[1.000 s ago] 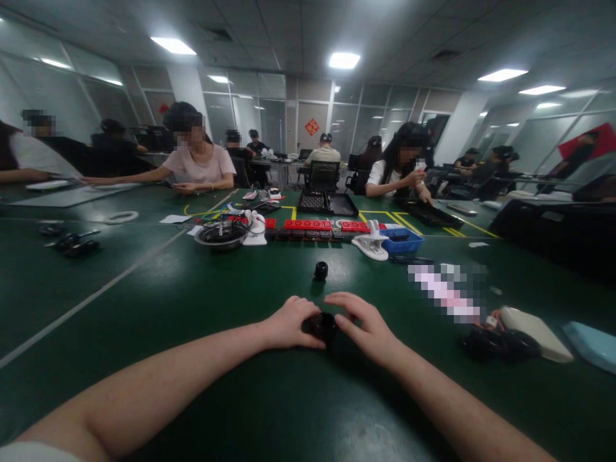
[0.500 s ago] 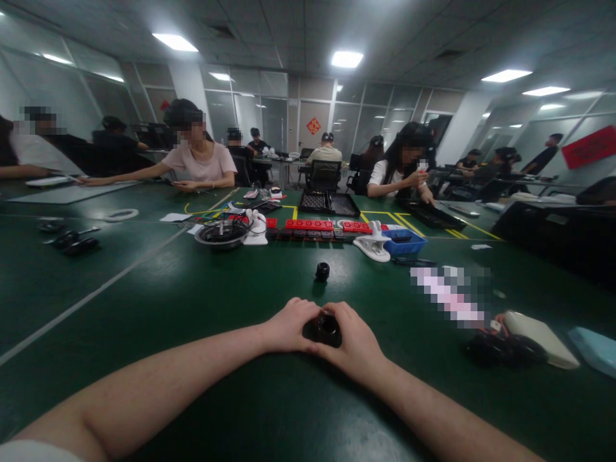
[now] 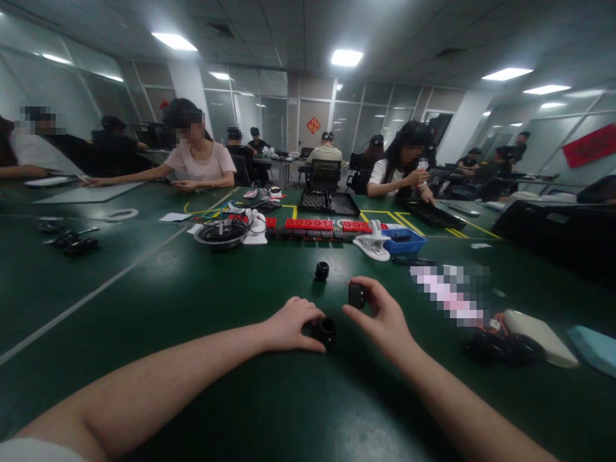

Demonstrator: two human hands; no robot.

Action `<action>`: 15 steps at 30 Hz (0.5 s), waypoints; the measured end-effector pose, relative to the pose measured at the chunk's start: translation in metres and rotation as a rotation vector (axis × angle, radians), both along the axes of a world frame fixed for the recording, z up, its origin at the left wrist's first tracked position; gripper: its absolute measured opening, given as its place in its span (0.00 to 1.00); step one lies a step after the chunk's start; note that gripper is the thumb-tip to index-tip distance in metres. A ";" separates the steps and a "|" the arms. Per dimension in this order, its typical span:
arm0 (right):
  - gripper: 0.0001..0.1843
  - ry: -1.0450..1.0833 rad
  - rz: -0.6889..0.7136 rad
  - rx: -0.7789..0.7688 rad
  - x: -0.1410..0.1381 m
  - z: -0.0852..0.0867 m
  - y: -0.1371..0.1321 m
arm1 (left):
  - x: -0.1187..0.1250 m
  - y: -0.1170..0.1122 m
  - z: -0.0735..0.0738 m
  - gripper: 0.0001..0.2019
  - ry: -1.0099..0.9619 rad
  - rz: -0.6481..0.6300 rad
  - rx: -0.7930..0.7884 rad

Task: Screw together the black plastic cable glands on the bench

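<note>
My left hand is closed round the left side of a black device with a round opening, low over the green table. The fingers hide part of its body. Apart from it, to the right, my right hand pinches a small black block with light dots between thumb and fingers, raised off the tabletop. Beyond both hands a black, lens-like cylinder stands upright on the table.
Red power strips run across the table between white clip stands. A blue bin and a metal bowl with cables stand near them. Black headphones lie at right. Co-workers sit across the table.
My right hand has come away from the black device, moving right and up, with the small black block now in its fingers. My left hand stays on the device.
</note>
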State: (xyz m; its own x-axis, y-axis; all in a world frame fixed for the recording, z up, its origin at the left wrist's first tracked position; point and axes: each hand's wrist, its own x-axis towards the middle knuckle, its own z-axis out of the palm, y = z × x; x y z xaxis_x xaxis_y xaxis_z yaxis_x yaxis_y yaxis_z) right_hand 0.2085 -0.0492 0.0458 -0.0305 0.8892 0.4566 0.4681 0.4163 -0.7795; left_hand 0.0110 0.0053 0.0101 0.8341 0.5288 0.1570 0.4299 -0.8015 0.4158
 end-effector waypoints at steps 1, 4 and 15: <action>0.20 0.071 -0.011 -0.031 0.005 0.000 0.003 | 0.000 0.000 0.001 0.23 0.001 -0.002 -0.013; 0.23 0.192 -0.029 -0.114 0.019 0.000 0.011 | -0.001 -0.001 0.004 0.22 0.012 0.003 -0.047; 0.17 -0.108 0.096 -0.377 0.029 -0.007 0.011 | -0.002 -0.001 0.003 0.22 0.004 0.021 -0.040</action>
State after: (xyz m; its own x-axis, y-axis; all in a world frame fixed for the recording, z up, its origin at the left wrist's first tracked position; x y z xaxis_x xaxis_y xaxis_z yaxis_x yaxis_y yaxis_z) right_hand 0.2379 -0.0387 0.0391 -0.1518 0.9844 0.0887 0.5283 0.1567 -0.8345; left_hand 0.0089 0.0046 0.0132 0.8236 0.5516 0.1319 0.4480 -0.7754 0.4450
